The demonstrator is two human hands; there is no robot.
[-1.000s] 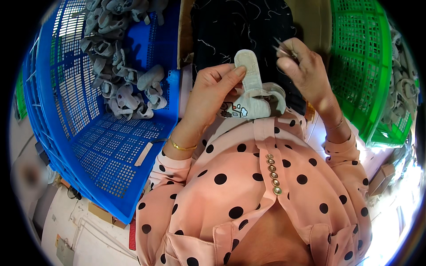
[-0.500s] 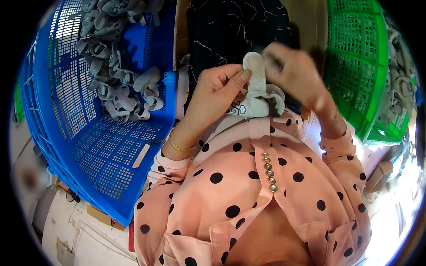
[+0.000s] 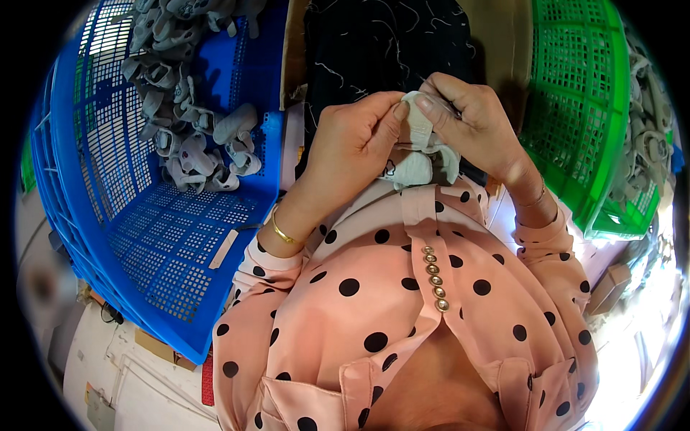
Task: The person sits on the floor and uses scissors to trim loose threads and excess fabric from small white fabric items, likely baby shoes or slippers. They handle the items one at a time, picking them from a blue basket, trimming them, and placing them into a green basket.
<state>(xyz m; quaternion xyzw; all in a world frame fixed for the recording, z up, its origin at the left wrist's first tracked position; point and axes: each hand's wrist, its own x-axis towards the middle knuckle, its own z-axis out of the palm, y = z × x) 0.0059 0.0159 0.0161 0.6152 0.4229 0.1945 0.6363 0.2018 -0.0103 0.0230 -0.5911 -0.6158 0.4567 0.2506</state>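
A small pale shoe [image 3: 411,169], seemingly a child's sandal with its sole side up, is held above my lap. My left hand [image 3: 356,140] pinches its far end between thumb and fingers. From the other side, my right hand [image 3: 474,126] grips the same end, its thumb pressed on the pale surface and its fingers curled. Something dark shows by the right fingers, too small to make out. Straps or side flaps hang below the hands, and a dark-outlined pattern shows beside the left fingers. Part of the shoe is hidden by both hands.
At left stands a blue perforated basket [image 3: 169,258] with a pile of similar grey shoes [image 3: 190,154]. A green basket [image 3: 575,108] stands at right, with more grey shoes [image 3: 647,151] beyond its wall. Black cloth [image 3: 359,50] with loose threads covers my lap, beside cardboard [image 3: 503,43].
My right hand has come in leftward and taken hold of the shoe's far end. My left hand has shifted slightly up that end, and the end now looks bent.
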